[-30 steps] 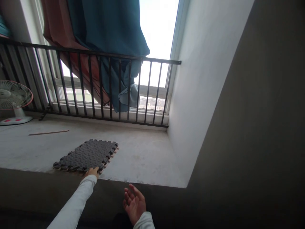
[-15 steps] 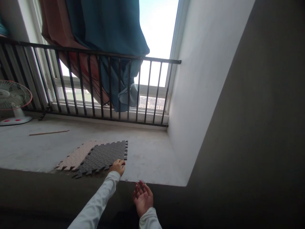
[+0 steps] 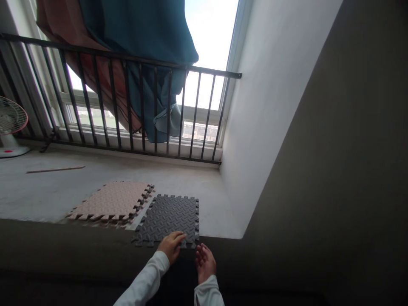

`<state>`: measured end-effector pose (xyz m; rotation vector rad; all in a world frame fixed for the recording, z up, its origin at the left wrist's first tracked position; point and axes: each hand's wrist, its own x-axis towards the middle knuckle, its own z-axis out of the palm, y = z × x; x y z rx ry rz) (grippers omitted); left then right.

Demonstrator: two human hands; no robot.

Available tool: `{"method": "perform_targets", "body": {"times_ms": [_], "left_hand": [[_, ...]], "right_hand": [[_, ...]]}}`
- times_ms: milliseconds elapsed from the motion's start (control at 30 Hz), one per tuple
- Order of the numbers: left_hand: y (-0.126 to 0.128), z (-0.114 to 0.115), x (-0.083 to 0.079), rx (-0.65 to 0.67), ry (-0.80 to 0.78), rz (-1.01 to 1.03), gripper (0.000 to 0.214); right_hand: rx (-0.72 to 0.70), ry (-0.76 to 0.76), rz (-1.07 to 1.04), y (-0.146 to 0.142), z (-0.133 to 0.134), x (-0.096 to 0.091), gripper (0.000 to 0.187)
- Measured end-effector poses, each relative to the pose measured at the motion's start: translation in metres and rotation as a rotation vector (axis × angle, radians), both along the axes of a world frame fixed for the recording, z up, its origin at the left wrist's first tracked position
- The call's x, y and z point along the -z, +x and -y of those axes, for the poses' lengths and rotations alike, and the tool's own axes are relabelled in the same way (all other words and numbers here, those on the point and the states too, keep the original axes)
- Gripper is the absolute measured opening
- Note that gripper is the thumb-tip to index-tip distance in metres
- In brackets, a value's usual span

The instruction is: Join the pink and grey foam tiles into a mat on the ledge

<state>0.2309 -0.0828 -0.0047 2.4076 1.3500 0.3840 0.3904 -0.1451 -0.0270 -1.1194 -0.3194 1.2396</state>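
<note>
A dark grey foam puzzle mat point(image 3: 170, 216) lies flat on the concrete ledge point(image 3: 47, 191), right of a stack of pink puzzle mats point(image 3: 111, 200). My left hand point(image 3: 171, 245) rests on the grey mat's near edge, fingers curled over it. Just right of it, my right hand point(image 3: 205, 262) hovers below the ledge edge with fingers apart, holding nothing. Both arms wear white sleeves.
A black metal railing point(image 3: 127, 106) runs along the window at the back, with a teal curtain point(image 3: 143, 46) and a reddish cloth point(image 3: 105, 76) draped over it. A fan point(image 3: 9, 127) stands at the far left. A thin wooden strip point(image 3: 55, 169) lies on the ledge. A white wall point(image 3: 264, 114) closes the right side.
My left hand has slid the grey mat off the pink stack to the right, laying it flat beside the stack. My right hand has risen towards the ledge edge.
</note>
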Motion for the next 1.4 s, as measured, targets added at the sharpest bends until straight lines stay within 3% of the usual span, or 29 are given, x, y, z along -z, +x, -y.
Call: {"method": "perform_targets", "body": {"times_ms": [100,167,267,367,600,767,967,1133,1267,1400], "left_hand": [[-0.036,-0.011,-0.003,-0.468,-0.035,-0.243,0.058],[-0.057,-0.017,-0.001,-0.689,-0.133,-0.368,0.063],[-0.078,-0.023,0.006,-0.706,-0.251,-0.452,0.069],[-0.088,-0.029,0.013,-0.646,-0.254,-0.471,0.071],[-0.077,-0.036,0.018,-0.665,-0.163,-0.508,0.068],[-0.053,-0.036,0.020,-0.647,-0.177,-0.476,0.063],[-0.003,-0.031,0.031,-0.511,-0.076,-0.363,0.055],[0.050,-0.024,0.026,-0.409,-0.104,-0.302,0.053],[0.087,-0.015,0.022,-0.401,-0.131,-0.282,0.051],[0.105,-0.006,0.020,-0.488,-0.128,-0.303,0.050]], "right_hand": [[-0.028,0.007,0.521,-0.013,-0.009,-0.016,0.015],[-0.148,0.028,0.914,-0.025,-0.016,-0.030,0.014],[-0.381,-0.077,1.380,-0.042,-0.025,-0.047,0.029],[-0.497,-0.147,1.643,-0.052,-0.035,-0.053,0.038],[-0.535,-0.216,1.746,-0.052,-0.049,-0.054,0.048],[-0.565,-0.327,1.791,-0.030,-0.046,-0.057,0.049],[-0.535,-0.462,1.847,0.028,-0.041,-0.061,0.047],[-0.478,-0.573,1.860,0.081,-0.033,-0.062,0.044],[-0.462,-0.593,1.867,0.107,-0.027,-0.059,0.042],[-0.483,-0.570,1.868,0.113,-0.026,-0.056,0.034]]}}
